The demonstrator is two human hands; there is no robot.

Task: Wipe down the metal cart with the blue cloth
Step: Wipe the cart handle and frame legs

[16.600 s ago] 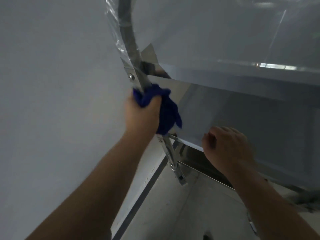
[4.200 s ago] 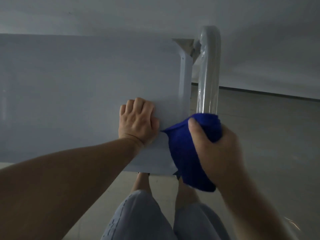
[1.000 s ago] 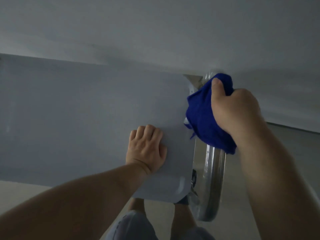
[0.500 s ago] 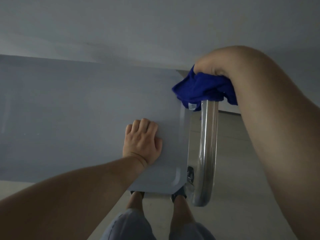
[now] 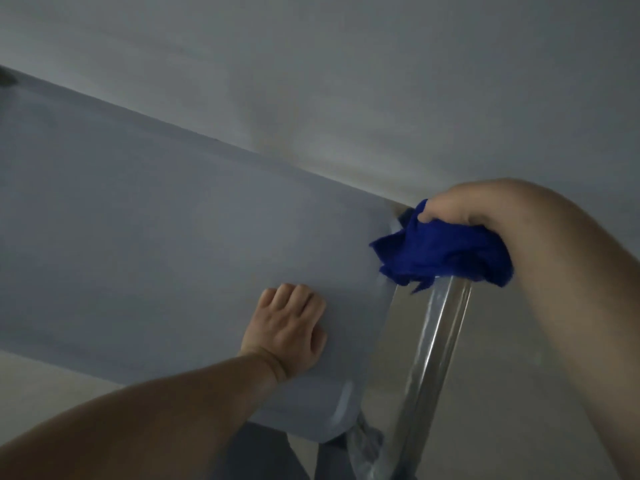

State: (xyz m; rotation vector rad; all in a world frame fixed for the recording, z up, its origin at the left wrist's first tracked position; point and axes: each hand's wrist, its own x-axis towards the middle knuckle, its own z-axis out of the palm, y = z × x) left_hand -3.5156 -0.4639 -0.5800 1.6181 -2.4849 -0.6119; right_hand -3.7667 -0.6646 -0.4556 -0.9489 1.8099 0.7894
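The metal cart's flat grey top shelf (image 5: 156, 244) fills the left and middle of the head view. Its shiny tubular handle (image 5: 436, 344) runs down the right side. My right hand (image 5: 460, 206) grips the bunched blue cloth (image 5: 446, 254) around the far end of that handle, near the shelf's far right corner. My left hand (image 5: 287, 330) rests on the shelf near its right edge, with the fingers curled under, holding nothing.
A pale wall (image 5: 381, 81) stands right behind the cart. Pale floor (image 5: 554, 393) shows to the right of the handle. My legs (image 5: 263, 455) are below the shelf's near corner.
The view has tilted, so the cart now lies slanted. My right hand still holds the cloth at the handle's far end. My left hand stays on the shelf.
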